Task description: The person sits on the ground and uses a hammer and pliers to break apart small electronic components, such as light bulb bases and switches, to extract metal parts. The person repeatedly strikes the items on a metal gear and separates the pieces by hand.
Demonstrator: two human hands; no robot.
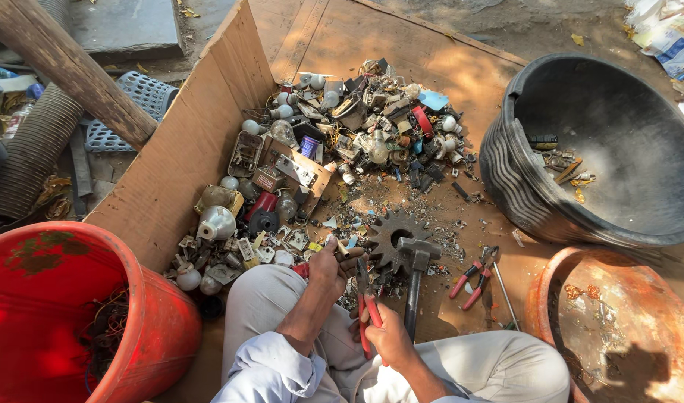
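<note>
My left hand (328, 267) pinches a small tan scrap piece (343, 249) just in front of my knees. My right hand (383, 330) grips red-handled pliers (366, 298), their jaws pointing up toward that piece. A hammer (414, 277) leans right of the pliers, its head resting against a rusty toothed gear (390, 233). A heap of broken bulbs, sockets and electrical scrap (334, 142) lies on the cardboard sheet (185, 149) ahead of me.
A second pair of red-handled pliers (472, 276) lies on the cardboard at right. A black tub (536, 201) with a few scraps stands at right, an orange basin (543, 298) below it, a red bucket (155, 321) with wires at lower left.
</note>
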